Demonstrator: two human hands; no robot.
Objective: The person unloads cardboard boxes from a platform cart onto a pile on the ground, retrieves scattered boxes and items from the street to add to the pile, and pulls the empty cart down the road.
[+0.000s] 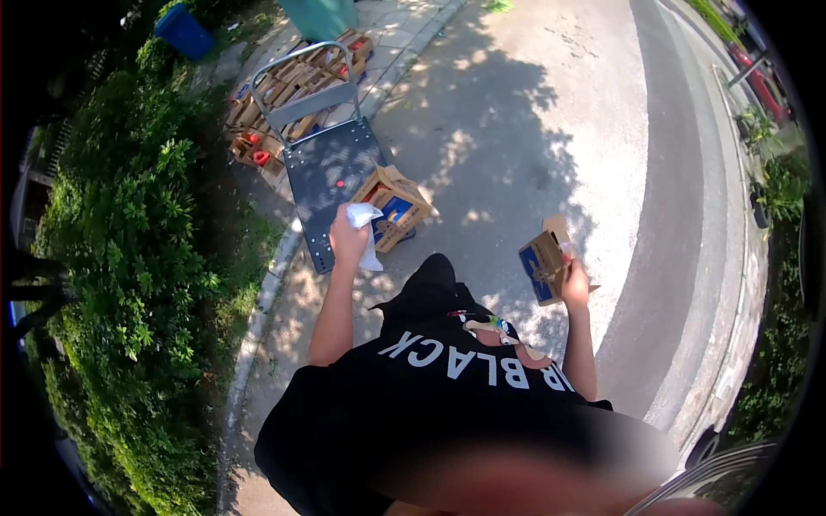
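Note:
My left hand is closed around a crumpled white wrapper, thin and soft-looking, part of which hangs below the fingers. Just beyond it, an open cardboard box with a blue printed panel rests at the right edge of a dark flatbed trolley. Out to the right, my right hand grips a smaller-looking cardboard box, brown with a blue panel and its flaps apart. The fingers behind that box are partly hidden.
Behind the trolley handle lies a pile of cardboard boxes, some holding red items. A green bin and a blue bin stand farther back. Bushes and a kerb run along the left; the road lies right.

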